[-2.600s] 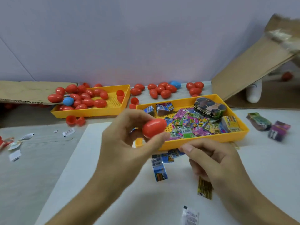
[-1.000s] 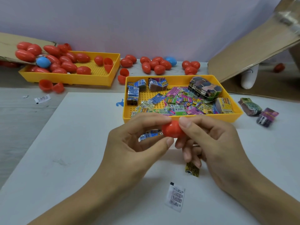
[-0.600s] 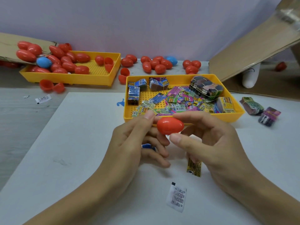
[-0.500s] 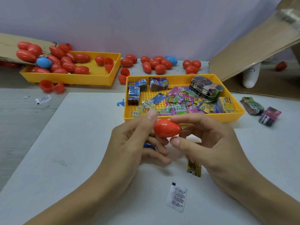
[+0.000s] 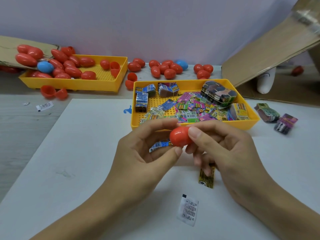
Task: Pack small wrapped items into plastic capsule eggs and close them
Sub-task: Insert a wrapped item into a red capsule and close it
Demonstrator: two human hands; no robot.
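Back together come the two hands, and the red egg (image 5: 180, 136) that sat out on the right fingertips half a second ago is now pinched from both sides. Left hand (image 5: 145, 153) has thumb underneath and forefinger over the top; right hand (image 5: 223, 151) presses its thumb against the egg's right end, other fingers curled below. The egg hangs in the air just in front of the near yellow tray (image 5: 194, 126), above the white sheet on the bench (image 5: 83, 153). A blue wrapped item (image 5: 160, 145) peeks out behind the left fingers, whether held or lying on the sheet, I cannot tell. That tray is heaped with bright wrappers (image 5: 192, 110). Farther back left, a second yellow tray (image 5: 78, 84) holds red eggs and a blue one (image 5: 45, 67). On the sheet, a yellow-black packet (image 5: 207, 179) and a white sachet (image 5: 188, 209) lie near the wrists.
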